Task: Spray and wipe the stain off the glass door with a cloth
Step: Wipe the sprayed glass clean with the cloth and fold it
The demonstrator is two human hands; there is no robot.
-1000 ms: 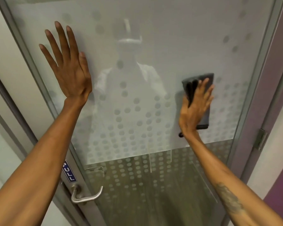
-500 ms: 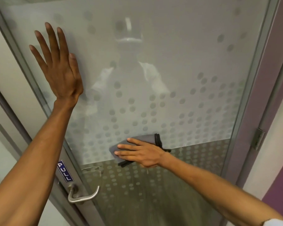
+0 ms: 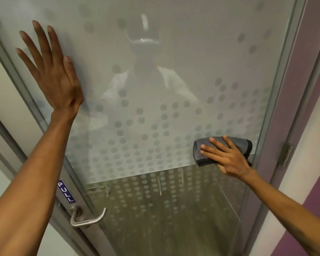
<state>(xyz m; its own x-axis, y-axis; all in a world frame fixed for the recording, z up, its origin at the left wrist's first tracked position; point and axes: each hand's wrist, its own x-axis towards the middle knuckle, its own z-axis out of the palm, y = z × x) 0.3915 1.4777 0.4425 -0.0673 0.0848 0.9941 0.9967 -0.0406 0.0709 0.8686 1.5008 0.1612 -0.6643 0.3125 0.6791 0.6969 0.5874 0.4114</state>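
Observation:
The frosted, dotted glass door (image 3: pixel 174 74) fills the view. My left hand (image 3: pixel 52 74) lies flat on the glass at the upper left, fingers spread, holding nothing. My right hand (image 3: pixel 227 157) presses a folded grey cloth with a black edge (image 3: pixel 238 145) flat against the glass at the lower right, near the line where the frosting ends. No spray bottle is in view. I cannot make out a distinct stain; thin drip streaks (image 3: pixel 160 187) run down the clear lower pane.
A metal lever handle (image 3: pixel 87 218) and a blue PULL label (image 3: pixel 67 191) sit on the door's left frame. A hinge (image 3: pixel 285 154) is on the right frame, beside a purple and white wall (image 3: pixel 314 209).
My right hand slid the cloth from the right side down to the lower middle, then back to the lower right. My left hand stayed flat on the glass.

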